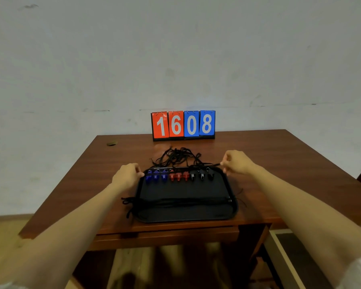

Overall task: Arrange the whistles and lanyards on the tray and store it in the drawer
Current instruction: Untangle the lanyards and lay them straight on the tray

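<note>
Pinching thin blk cord [208, 164] taut, both hands [126, 177] [239, 163].

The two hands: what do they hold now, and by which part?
One black lanyard, stretched above the whistles: the right hand pinches its right end; the left hand seems to pinch its left end.

Before you at frame centre, your brown wooden table [283, 151], red-and-blue 1608 flip scoreboard [183, 125] at its far edge, pale wall [175, 59] behind.
</note>
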